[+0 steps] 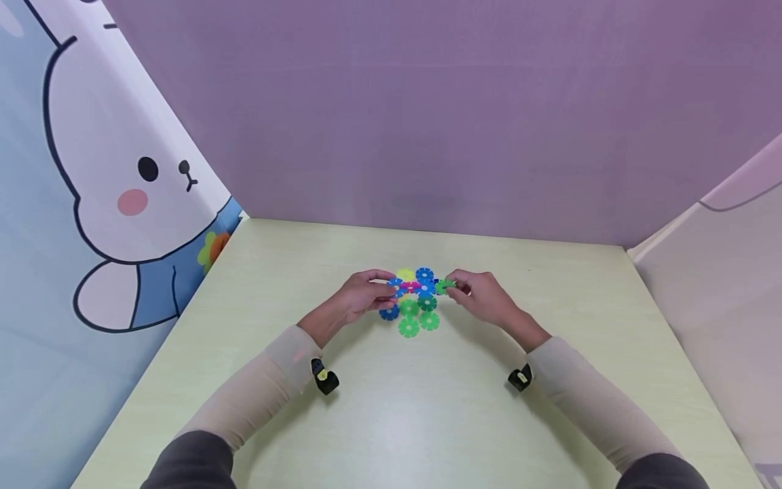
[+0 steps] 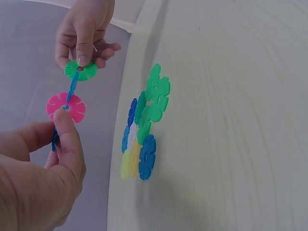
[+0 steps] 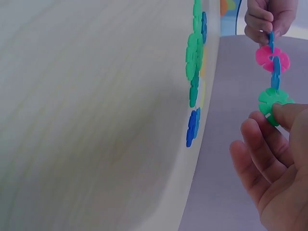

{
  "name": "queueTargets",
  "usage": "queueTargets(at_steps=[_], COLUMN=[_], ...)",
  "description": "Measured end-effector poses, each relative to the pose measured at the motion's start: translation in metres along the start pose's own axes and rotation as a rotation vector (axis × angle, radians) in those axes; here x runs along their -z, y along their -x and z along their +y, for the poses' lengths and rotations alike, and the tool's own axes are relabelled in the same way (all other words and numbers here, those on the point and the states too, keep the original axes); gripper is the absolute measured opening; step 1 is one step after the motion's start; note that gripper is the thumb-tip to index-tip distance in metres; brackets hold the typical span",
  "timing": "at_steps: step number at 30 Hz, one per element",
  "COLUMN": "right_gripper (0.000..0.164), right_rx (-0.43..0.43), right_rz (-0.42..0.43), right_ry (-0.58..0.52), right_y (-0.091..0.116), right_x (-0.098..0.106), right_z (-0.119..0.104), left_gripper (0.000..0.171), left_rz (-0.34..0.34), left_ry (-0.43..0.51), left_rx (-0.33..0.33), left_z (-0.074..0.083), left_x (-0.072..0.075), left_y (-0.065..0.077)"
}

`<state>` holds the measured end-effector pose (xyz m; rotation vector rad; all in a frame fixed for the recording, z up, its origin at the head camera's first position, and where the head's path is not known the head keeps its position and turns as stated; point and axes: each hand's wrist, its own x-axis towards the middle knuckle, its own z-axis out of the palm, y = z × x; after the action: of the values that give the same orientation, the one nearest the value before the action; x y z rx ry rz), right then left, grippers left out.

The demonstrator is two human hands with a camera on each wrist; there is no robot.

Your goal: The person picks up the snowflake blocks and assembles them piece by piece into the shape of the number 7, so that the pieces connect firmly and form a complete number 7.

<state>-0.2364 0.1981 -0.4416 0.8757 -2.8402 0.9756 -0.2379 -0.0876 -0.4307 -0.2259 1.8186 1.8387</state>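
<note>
My left hand (image 1: 363,293) and right hand (image 1: 487,297) hold a short chain of interlocking plastic snowflake discs above the table. The left thumb and fingers pinch the blue disc (image 2: 54,139) at one end, the thumb tip close against the pink disc (image 2: 53,107). A second blue disc (image 3: 275,72) joins the pink one to a green disc (image 3: 269,98), set at an angle to each other. My right thumb and index finger pinch that green disc; the other right fingers are spread loosely. How deep the slots are pushed together cannot be told.
Below the chain, loose discs lie on the pale table (image 1: 391,421): several green discs (image 1: 408,327), blue discs (image 1: 388,312) and yellow discs (image 1: 405,274). A purple panel (image 1: 427,136) rises behind the table, and a rabbit-print cloth (image 1: 110,170) hangs at the left.
</note>
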Motion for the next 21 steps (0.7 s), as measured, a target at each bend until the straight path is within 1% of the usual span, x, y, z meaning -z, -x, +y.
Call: queueTargets(at_steps=[6,15,21], right_gripper=[0.013,0.011,0.010], right_rx=[0.030,0.052,0.064], right_rz=[0.003,0.016,0.015], right_ry=[0.008,0.000,-0.002], right_y=[-0.0003,-0.0004,0.0001], right_x=[-0.0007,-0.0024,-0.0051], right_z=[-0.0034,-0.0063,-0.0054], left_gripper=[0.038,0.035,0.033], left_rz=[-0.002,0.003,0.002], left_ry=[0.007,0.003,0.008], left_rx=[-0.002,0.000,0.018], left_z=[-0.0002,0.0015,0.0030], left_x=[-0.0004,-0.0009,-0.0005], left_y=[0.0005,0.0004,0.0012])
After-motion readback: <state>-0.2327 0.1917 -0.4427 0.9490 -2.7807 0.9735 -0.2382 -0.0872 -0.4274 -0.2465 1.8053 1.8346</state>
